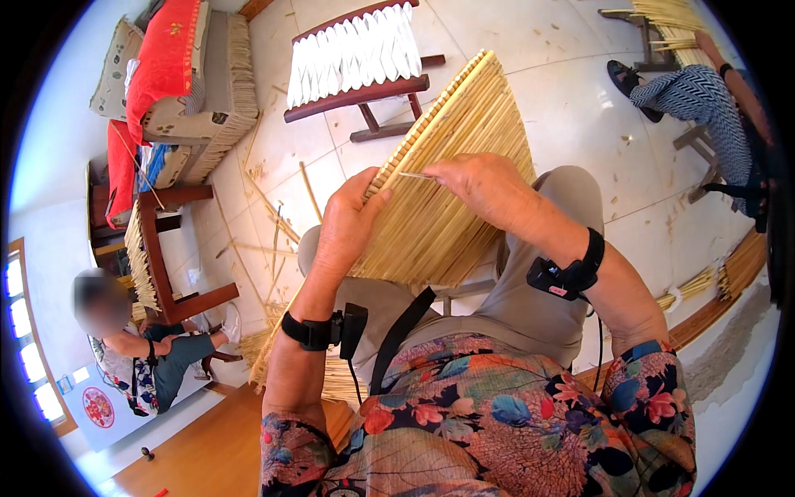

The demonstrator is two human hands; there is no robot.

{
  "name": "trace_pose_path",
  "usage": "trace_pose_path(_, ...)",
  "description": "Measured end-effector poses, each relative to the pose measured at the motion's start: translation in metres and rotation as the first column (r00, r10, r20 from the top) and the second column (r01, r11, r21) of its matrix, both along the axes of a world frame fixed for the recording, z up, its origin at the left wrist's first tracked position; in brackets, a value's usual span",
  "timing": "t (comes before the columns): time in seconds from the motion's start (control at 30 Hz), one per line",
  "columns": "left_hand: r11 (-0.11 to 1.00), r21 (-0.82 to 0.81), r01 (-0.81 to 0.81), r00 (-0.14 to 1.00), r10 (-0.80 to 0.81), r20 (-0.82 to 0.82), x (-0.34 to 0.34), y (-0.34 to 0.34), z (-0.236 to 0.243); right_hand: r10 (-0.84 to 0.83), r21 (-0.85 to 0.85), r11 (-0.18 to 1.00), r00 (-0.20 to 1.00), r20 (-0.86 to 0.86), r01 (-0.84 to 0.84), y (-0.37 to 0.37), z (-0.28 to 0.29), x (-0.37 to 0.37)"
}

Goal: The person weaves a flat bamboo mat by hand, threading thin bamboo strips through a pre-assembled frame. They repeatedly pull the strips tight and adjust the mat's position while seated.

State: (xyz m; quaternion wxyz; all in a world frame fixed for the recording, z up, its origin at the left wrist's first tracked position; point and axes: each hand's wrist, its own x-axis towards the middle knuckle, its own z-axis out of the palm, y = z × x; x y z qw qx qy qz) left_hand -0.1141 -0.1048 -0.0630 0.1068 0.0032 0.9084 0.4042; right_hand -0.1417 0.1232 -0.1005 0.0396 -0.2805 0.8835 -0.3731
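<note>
Bright daylight, sharp, fisheye-bent edges

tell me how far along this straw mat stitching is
Done: a broad panel of straw stalks already lies bound side by side across the lap. In hand: the left hand grips the panel's near edge while the right hand pushes a thin needle into that edge. Left: loose stalks lie on the floor; how many will be added cannot be told.

Only one view on my end: a head-worn fisheye looking steeply down over the lap, close in on the straw mat (451, 178) and both hands, tiled floor (580, 108) bending toward the rim, forearms entering from below.
</note>
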Motion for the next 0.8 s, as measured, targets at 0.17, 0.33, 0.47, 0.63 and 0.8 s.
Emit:
trace_pose_path(0.17,1.000,0.012,0.007,1.000,-0.007,0.028,-0.002,0.002,0.005,0.031,0.074,0.997,0.998,0.063,-0.036,-0.001,0.007,-0.001)
trace_pose_path(0.33,1.000,0.028,-0.004,0.998,0.002,0.060,-0.002,0.000,0.005,0.040,0.131,0.990,0.997,0.062,-0.048,-0.004,0.013,-0.002)
trace_pose_path(0.47,1.000,0.018,-0.008,0.998,0.006,0.070,0.001,-0.001,0.004,0.042,0.104,0.993,0.996,0.075,-0.050,-0.003,0.019,-0.002)
trace_pose_path(0.63,0.999,-0.049,0.010,0.999,-0.008,0.053,0.000,0.002,0.008,0.053,0.148,0.988,0.998,-0.018,-0.049,-0.006,0.024,0.002)
trace_pose_path(0.8,0.997,-0.079,0.012,0.998,-0.007,0.064,0.000,0.002,0.009,0.036,0.120,0.992,0.999,-0.016,-0.034,-0.009,0.023,0.008)
